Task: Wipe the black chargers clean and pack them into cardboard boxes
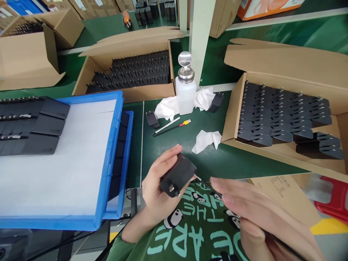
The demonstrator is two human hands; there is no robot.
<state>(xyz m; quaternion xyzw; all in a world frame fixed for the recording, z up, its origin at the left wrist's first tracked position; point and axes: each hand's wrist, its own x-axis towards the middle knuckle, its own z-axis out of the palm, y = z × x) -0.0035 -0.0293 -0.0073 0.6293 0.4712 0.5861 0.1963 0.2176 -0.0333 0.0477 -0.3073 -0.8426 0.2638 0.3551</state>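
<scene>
My left hand (160, 185) is wrapped round a black plug-in power adapter (181, 173), with its metal prongs facing down toward me. In my right hand (252, 210) is a thin black stick-like tool (208, 185), pinched between thumb and fingers. Its pale, narrow tip meets or nearly meets the adapter's right end; I cannot tell if they touch. The tool's exact kind is unclear. Just beyond my hands lie a white pen-like stick (169, 124), a black cable with a yellow and red plug (185, 123), and a crumpled white tissue (206, 140).
Open cardboard boxes of black adapters stand at the right (231, 127) and back (125, 92). A blue tray (102, 195) with adapters sits left, above another blue tray (126, 159). A white pump bottle (186, 96) stands amid tissues, loose adapters (152, 119) and a post (201, 40).
</scene>
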